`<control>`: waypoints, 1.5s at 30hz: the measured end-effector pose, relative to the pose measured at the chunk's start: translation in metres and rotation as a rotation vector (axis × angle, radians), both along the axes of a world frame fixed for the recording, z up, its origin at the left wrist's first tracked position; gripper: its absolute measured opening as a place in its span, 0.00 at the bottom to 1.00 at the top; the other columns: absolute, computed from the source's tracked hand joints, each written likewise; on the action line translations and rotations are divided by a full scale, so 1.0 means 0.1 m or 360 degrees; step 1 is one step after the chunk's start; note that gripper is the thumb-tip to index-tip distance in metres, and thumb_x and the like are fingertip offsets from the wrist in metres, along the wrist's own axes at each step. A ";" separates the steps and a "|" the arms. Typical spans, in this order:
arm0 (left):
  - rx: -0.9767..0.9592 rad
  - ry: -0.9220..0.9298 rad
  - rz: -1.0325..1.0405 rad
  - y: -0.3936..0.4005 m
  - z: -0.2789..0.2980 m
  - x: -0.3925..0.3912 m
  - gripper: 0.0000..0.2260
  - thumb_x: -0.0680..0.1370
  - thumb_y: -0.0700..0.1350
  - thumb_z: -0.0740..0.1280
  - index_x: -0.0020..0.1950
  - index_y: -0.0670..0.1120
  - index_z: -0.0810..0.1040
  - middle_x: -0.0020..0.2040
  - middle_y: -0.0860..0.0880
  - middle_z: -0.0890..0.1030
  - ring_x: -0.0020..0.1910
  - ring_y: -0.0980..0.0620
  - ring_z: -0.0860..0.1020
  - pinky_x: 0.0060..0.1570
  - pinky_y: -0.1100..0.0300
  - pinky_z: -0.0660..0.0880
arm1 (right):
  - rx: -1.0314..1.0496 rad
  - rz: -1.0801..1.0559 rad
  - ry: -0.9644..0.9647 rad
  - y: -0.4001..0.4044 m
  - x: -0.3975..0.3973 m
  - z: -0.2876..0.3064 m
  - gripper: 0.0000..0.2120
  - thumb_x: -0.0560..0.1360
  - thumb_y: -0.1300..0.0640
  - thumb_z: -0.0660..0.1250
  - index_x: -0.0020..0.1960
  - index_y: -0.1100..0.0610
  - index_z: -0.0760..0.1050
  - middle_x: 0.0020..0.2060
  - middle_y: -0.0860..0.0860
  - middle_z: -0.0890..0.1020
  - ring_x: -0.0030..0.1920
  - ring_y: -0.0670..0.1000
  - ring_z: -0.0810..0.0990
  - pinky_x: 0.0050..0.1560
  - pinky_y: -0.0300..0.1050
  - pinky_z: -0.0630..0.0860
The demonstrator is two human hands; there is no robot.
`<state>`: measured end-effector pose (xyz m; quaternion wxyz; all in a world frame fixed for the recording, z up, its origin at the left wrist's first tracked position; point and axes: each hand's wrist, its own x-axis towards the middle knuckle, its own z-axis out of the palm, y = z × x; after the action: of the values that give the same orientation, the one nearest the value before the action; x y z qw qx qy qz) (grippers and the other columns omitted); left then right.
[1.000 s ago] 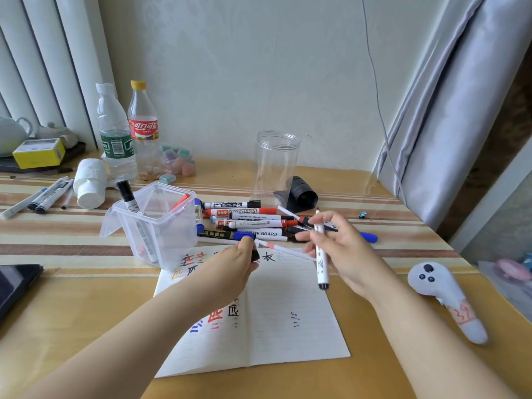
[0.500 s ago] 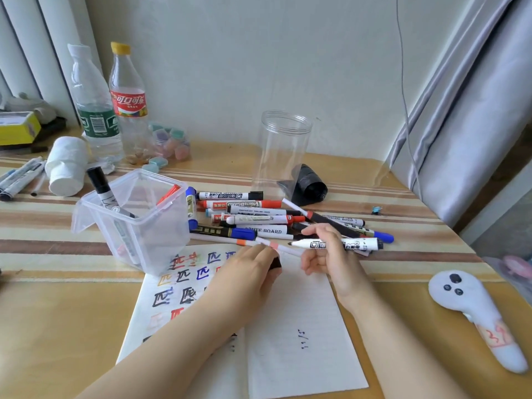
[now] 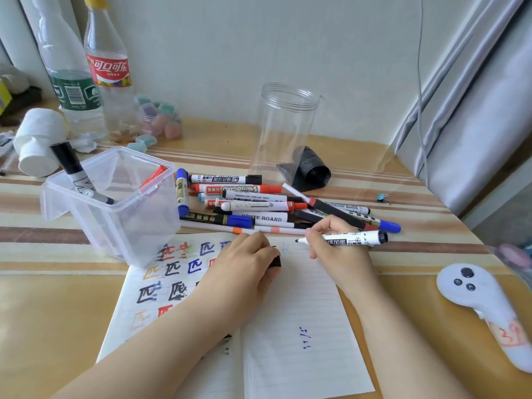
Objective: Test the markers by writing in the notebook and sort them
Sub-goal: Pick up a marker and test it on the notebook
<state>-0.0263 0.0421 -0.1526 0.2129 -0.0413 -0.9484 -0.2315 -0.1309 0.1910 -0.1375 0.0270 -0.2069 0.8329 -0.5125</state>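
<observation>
An open notebook (image 3: 299, 309) lies in front of me, its left page covered with coloured test characters. My right hand (image 3: 336, 249) grips a white marker (image 3: 348, 238) with its black tip pointing left, just above the top of the right page. My left hand (image 3: 244, 266) rests on the notebook's middle and holds a black cap (image 3: 275, 261). A pile of several markers (image 3: 259, 205) lies behind the notebook. A clear plastic box (image 3: 121, 208) at the left holds a black-capped marker (image 3: 75, 174) and a red one (image 3: 152, 175).
A tall clear jar (image 3: 283, 131) stands behind the pile, with a black roll (image 3: 312, 169) beside it. Two bottles (image 3: 89, 73) and a white roll (image 3: 37, 139) are at the back left. A white controller (image 3: 483, 300) lies at the right. Grey curtain (image 3: 472, 105) hangs at the right.
My right hand turned the marker from upright to lying level and lowered its tip toward the page. My left hand settled on the notebook with the cap. The view moved closer.
</observation>
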 end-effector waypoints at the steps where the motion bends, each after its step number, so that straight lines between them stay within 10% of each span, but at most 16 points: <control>1: -0.0003 -0.0003 -0.0011 0.00 0.00 0.00 0.08 0.71 0.45 0.63 0.44 0.45 0.80 0.42 0.50 0.78 0.40 0.47 0.76 0.37 0.55 0.76 | -0.0003 -0.0024 0.0031 -0.01 0.00 -0.01 0.08 0.73 0.57 0.67 0.37 0.58 0.72 0.24 0.47 0.76 0.25 0.42 0.69 0.27 0.35 0.67; 45: 0.0026 -0.0165 -0.0011 0.00 -0.02 0.00 0.12 0.73 0.47 0.59 0.48 0.44 0.79 0.45 0.48 0.80 0.47 0.45 0.75 0.48 0.54 0.72 | -0.0060 -0.0069 0.0188 0.01 -0.03 -0.07 0.15 0.73 0.64 0.66 0.31 0.58 0.64 0.19 0.43 0.67 0.23 0.43 0.64 0.24 0.33 0.60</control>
<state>-0.0266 0.0425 -0.1546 0.1631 -0.0308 -0.9561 -0.2417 -0.1338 0.1918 -0.1445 -0.0370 -0.2193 0.8276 -0.5154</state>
